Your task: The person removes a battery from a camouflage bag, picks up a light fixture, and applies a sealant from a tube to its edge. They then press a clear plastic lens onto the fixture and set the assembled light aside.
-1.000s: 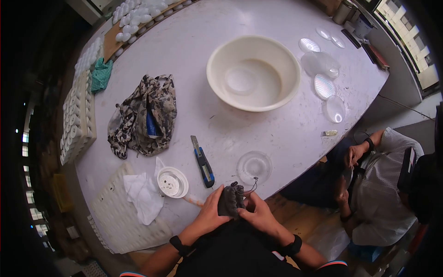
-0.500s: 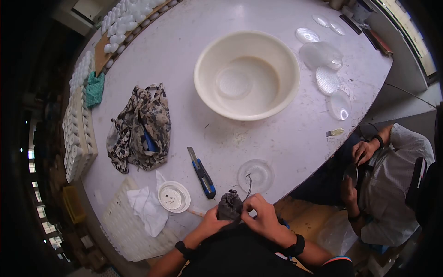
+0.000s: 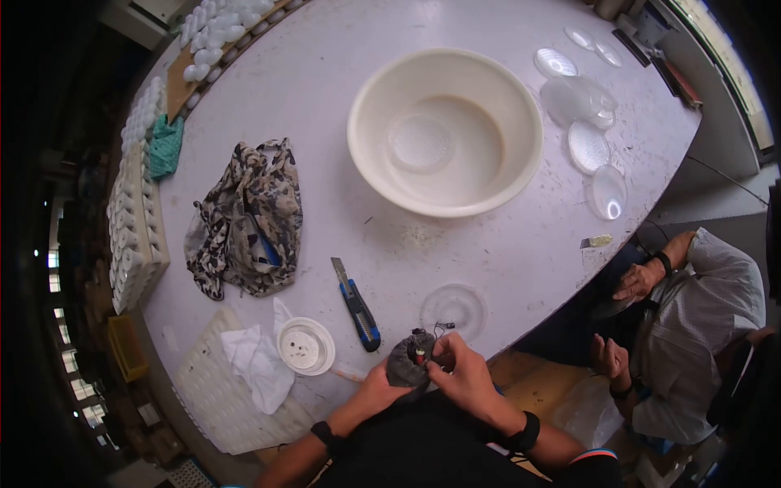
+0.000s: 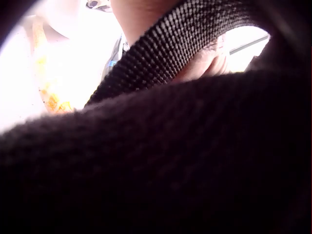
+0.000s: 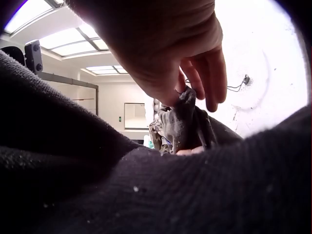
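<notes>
A dark grey drawstring pouch (image 3: 402,371) is held at the table's near edge, its mouth partly spread. Inside the mouth a small red and pale item (image 3: 420,356) shows. My left hand (image 3: 379,392) grips the pouch's left side and lower part. With thumb and fingers, my right hand (image 3: 464,376) pinches the rim of the mouth on the right. The right wrist view shows the gathered fabric (image 5: 176,126) under those fingertips. A thin cord (image 5: 238,88) trails off beyond them. In the left wrist view, a dark band and sleeve hide most of the hand.
A clear round lid (image 3: 454,313) lies just beyond the pouch. A utility knife (image 3: 356,307), blade out, lies left of it, near a small white bowl (image 3: 307,347). Farther back are a large cream basin (image 3: 521,154) and a camouflage bag (image 3: 248,220). Another person (image 3: 691,342) sits at right.
The pouch's mouth has widened, and the red item now shows in it. My right hand has gone from the cord to the rim. The other person's hands have moved apart.
</notes>
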Action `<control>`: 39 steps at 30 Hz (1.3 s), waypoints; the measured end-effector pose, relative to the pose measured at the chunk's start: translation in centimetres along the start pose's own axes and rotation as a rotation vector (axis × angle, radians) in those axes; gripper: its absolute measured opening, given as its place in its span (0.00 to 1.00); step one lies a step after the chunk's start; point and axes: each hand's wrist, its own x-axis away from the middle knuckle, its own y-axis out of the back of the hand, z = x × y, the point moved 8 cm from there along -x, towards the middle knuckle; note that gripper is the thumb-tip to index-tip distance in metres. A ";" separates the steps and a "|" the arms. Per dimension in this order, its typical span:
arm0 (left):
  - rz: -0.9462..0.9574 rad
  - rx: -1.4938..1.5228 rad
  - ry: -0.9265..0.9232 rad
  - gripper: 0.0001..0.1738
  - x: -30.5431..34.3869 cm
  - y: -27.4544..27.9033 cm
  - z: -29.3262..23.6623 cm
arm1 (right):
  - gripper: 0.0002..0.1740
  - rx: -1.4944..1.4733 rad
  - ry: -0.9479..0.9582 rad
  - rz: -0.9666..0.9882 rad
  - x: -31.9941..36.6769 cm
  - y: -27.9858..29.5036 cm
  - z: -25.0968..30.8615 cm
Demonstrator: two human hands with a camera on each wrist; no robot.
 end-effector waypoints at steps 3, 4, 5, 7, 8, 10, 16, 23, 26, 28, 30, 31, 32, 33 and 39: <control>-0.033 -0.017 -0.055 0.26 -0.1 -0.1 -0.7 | 0.10 0.058 0.165 -0.064 0.3 0.3 1.1; -0.034 -0.018 -0.054 0.26 0.0 -0.2 -0.8 | 0.10 0.057 0.165 -0.063 0.4 0.4 1.3; -0.055 -0.031 -0.069 0.25 0.0 -0.2 -0.9 | 0.10 0.148 0.224 -0.097 0.6 0.8 2.2; -0.073 -0.043 -0.085 0.23 0.2 -0.1 -1.3 | 0.11 0.241 0.281 -0.134 0.9 1.1 3.3; -0.073 -0.020 -0.082 0.23 0.4 -0.1 -1.3 | 0.12 0.251 0.270 -0.178 0.9 1.4 3.5; -0.071 0.003 -0.080 0.23 0.6 0.2 -1.2 | 0.14 0.262 0.258 -0.223 1.0 1.9 3.6; -0.064 0.061 -0.010 0.25 0.3 0.4 -0.8 | 0.14 0.341 0.374 -0.120 1.3 1.5 4.2; 0.001 0.143 -0.010 0.28 0.1 -0.1 0.1 | 0.11 0.382 0.368 -0.078 1.3 0.8 2.6; 0.021 0.225 -0.013 0.29 -0.2 0.0 0.8 | 0.10 0.350 0.353 -0.073 1.0 0.9 1.9; 0.037 0.281 -0.018 0.30 -0.2 -0.2 0.5 | 0.10 0.345 0.361 -0.075 0.9 0.9 2.4; 0.011 0.266 -0.037 0.30 -0.3 -0.2 -0.7 | 0.08 0.234 0.378 -0.070 1.1 1.0 3.6; 0.008 0.267 -0.035 0.30 -0.3 -0.1 -0.5 | 0.08 0.234 0.377 -0.067 1.0 0.9 3.7; 0.043 0.207 -0.023 0.29 -0.4 -0.2 -0.1 | 0.07 0.275 0.366 -0.057 1.0 0.6 3.7; 0.079 0.147 -0.011 0.28 -0.5 -0.4 0.3 | 0.07 0.317 0.355 -0.048 0.9 0.4 3.6; 0.061 0.428 0.094 0.29 -0.6 -0.7 1.8 | 0.08 0.192 0.252 -0.013 0.2 0.3 1.3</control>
